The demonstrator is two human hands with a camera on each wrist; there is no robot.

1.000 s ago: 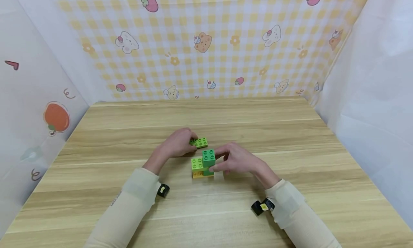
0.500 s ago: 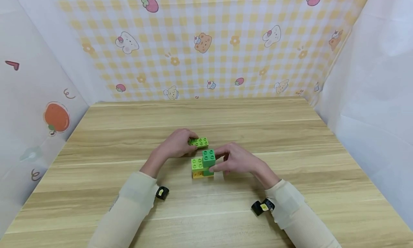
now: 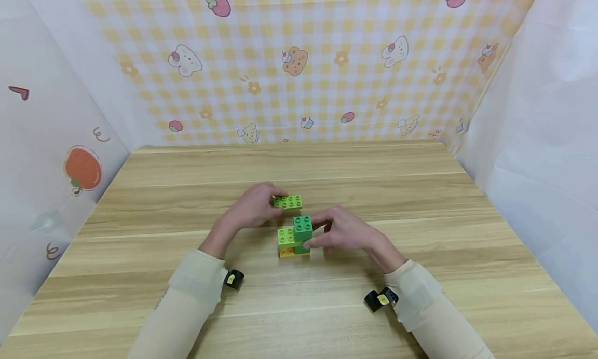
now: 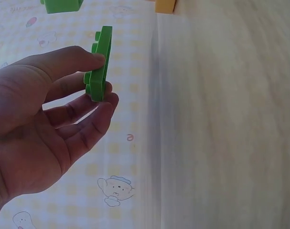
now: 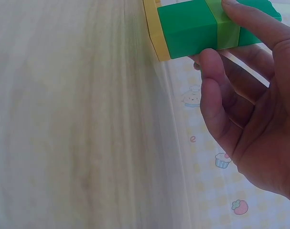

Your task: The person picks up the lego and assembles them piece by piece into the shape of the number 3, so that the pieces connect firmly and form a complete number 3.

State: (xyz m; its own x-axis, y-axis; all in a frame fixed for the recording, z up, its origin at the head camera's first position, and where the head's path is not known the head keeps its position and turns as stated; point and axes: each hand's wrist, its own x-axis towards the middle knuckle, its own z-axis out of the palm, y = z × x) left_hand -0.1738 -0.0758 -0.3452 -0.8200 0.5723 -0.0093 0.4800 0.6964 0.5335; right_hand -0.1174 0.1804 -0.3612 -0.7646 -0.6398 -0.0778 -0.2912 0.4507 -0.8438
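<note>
My left hand (image 3: 254, 207) pinches a thin light-green flat brick (image 3: 287, 202) by its left end and holds it a little above the wooden table (image 3: 420, 203). The left wrist view shows that flat brick (image 4: 99, 71) edge-on between thumb and fingers. Just in front of it stands a small brick stack (image 3: 294, 237): a yellow base, a light-green brick and a taller dark-green brick (image 3: 302, 227). My right hand (image 3: 343, 230) grips the stack's right side; the right wrist view shows thumb and fingers around the dark-green brick (image 5: 192, 28).
A checked yellow cartoon backdrop (image 3: 299, 63) closes off the back of the table. White sheets (image 3: 537, 120) wall both sides. A black wrist camera sits on each cream sleeve (image 3: 196, 286).
My left hand has lifted the flat light-green brick slightly off the table and levelled it. The right hand and the stack have stayed put.
</note>
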